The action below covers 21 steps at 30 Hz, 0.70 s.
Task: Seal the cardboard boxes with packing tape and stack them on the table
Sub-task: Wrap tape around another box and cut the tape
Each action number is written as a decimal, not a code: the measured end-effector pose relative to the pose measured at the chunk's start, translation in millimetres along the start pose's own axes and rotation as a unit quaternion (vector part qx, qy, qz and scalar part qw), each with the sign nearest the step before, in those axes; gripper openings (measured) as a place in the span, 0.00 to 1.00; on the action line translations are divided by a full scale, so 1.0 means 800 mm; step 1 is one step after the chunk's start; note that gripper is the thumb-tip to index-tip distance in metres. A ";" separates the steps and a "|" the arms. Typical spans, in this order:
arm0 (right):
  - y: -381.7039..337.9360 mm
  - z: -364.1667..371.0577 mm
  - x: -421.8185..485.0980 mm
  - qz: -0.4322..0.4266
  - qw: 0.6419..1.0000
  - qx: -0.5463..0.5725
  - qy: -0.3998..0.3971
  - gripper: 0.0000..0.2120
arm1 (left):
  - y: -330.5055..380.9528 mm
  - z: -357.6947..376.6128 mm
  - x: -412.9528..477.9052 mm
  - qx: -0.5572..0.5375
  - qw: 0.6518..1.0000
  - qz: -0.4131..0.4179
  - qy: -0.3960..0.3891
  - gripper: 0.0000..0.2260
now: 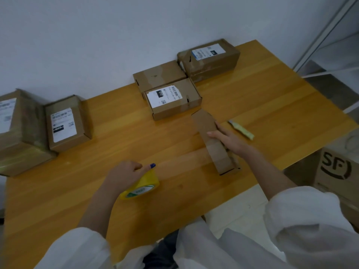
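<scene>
A long narrow cardboard box (212, 140) lies on the wooden table (108, 144), right of centre. My right hand (231, 139) rests on its top and right side with the fingers stretched along it. My left hand (126, 174) grips a roll of yellow packing tape (142, 186) near the table's front edge, the thumb pointing right over the roll. A clear strip of tape seems to run from the roll toward the box, though it is faint.
Three boxes (172, 99) cluster at the back centre, the rightmost (208, 59) taller. Two more boxes (68, 123) stand at the left edge. A small utility knife (240, 130) lies right of the narrow box. A large printed carton (338, 171) sits on the floor at right.
</scene>
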State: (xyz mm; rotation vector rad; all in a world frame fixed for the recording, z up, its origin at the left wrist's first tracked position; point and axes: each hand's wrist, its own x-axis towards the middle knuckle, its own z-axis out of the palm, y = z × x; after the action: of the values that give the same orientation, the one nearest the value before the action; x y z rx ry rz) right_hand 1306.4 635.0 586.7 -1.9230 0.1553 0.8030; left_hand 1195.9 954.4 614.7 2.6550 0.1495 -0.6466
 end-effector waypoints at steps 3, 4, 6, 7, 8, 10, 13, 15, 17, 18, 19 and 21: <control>0.001 -0.007 -0.003 -0.008 1.000 0.021 -0.007 0.48 | 0.005 0.004 0.005 0.008 1.000 0.005 -0.001 0.23; 0.003 -0.009 -0.003 -0.011 0.999 0.031 -0.005 0.49 | 0.007 0.004 0.007 0.010 1.000 0.007 -0.001 0.23; 0.006 -0.011 -0.004 -0.016 0.999 0.045 -0.001 0.50 | 0.011 0.005 0.011 0.011 1.000 0.013 -0.001 0.24; 0.008 -0.012 -0.004 -0.017 0.999 0.047 -0.002 0.50 | 0.014 0.005 0.013 0.013 1.000 0.015 -0.001 0.24; 0.011 -0.013 -0.003 -0.019 0.998 0.051 -0.004 0.50 | 0.017 0.006 0.014 0.016 1.000 0.015 0.000 0.24; 0.013 -0.016 -0.007 -0.025 0.998 0.059 -0.008 0.47 | 0.022 0.007 0.016 0.027 1.000 0.010 0.005 0.24; 0.011 -0.017 -0.013 -0.039 0.997 0.070 -0.009 0.26 | 0.024 0.012 0.017 0.038 0.999 0.009 0.016 0.25; 0.012 -0.017 -0.015 -0.046 0.995 0.084 -0.011 0.15 | 0.025 0.014 0.018 0.042 0.999 0.004 0.018 0.27; 0.017 -0.016 -0.016 -0.044 0.994 0.099 -0.003 0.12 | 0.028 0.015 0.019 0.048 0.999 0.003 0.018 0.27; 0.020 -0.015 -0.017 -0.043 0.993 0.108 0.002 0.12 | 0.030 0.015 0.019 0.051 0.999 0.002 0.017 0.26; 0.022 -0.015 -0.019 -0.041 0.993 0.114 0.005 0.12 | 0.032 0.014 0.018 0.054 0.998 0.001 0.016 0.25; 0.021 -0.014 -0.021 -0.041 0.992 0.116 0.006 0.12 | 0.032 0.013 0.018 0.049 0.999 0.000 0.015 0.24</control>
State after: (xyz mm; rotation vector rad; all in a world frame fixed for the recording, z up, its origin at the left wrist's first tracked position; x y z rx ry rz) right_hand 1291.1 613.6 586.9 -1.7045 0.1676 0.6867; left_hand 1209.2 926.9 608.7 2.7603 0.1295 -0.6307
